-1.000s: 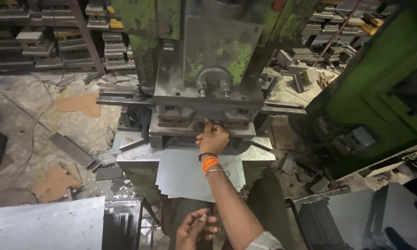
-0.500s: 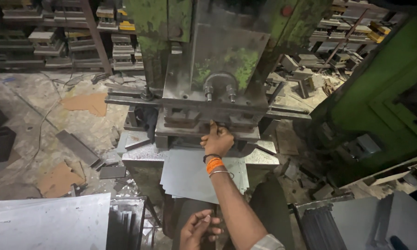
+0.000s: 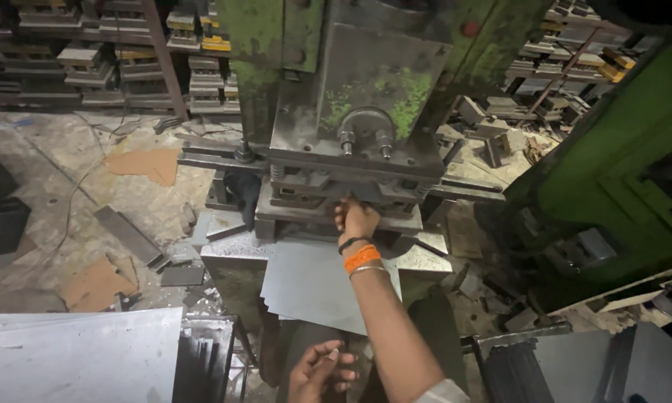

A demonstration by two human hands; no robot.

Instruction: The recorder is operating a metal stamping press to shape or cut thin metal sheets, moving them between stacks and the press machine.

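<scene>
While the left hand (image 3: 322, 371) hangs low near the person's lap, palm up and fingers loosely curled around nothing I can make out, the work itself sits a little further off. To that side, nearest me, lies a stack of flat grey sheets (image 3: 78, 354), and on the other side a dark tray (image 3: 589, 366) holds more flat pieces, though which pile is fed and which is finished I cannot tell. Beyond the left hand, 1 metal sheet (image 3: 313, 280) rests on the press bed (image 3: 224, 257), its near edge overhanging toward the person and its far edge pushed in under the tooling. The right hand (image 3: 357, 218), with an orange band and a dark band at the wrist, reaches forward over that sheet to the mouth of the die (image 3: 336, 195); its fingers are bent in at the slot, but the knuckles hide whether they pinch the sheet's far edge or only press against it. Judging by this, the sheet is loaded and being seated, and the stroke looks not yet made, since the ram (image 3: 366, 89) stands above the die with the hand right beneath it. Further back, racks of stacked tooling (image 3: 89, 52) line the wall, and scrap litters the floor (image 3: 74, 172).
</scene>
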